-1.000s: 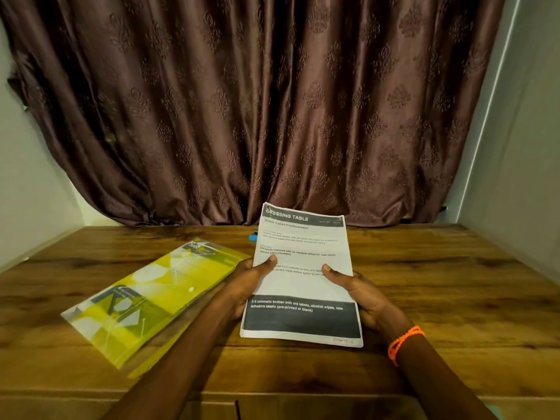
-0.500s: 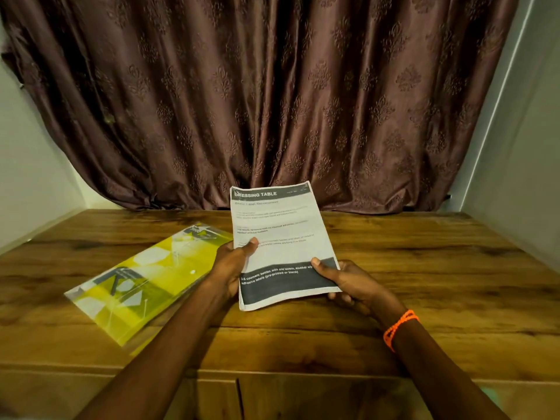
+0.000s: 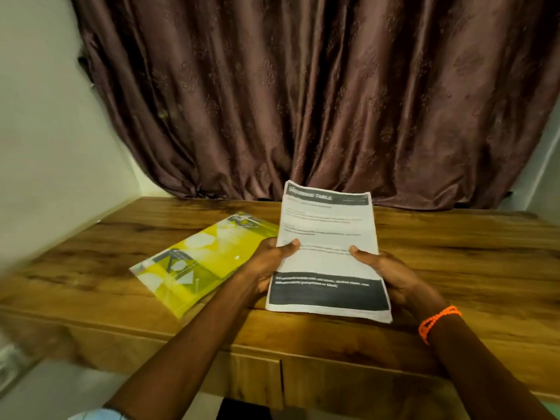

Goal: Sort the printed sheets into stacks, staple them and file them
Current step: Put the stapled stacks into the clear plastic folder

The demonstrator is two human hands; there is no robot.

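Bare wooden table (image 3: 454, 247) lies right of the sheets (image 3: 328, 237) (yellow folder (image 3: 200, 262) blocks left).

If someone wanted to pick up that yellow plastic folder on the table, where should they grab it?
Probably the near corner of the flat yellow plastic folder, coming from the front: it lies flat on the brown wooden table, and that corner reaches the front edge, giving a grip some purchase.
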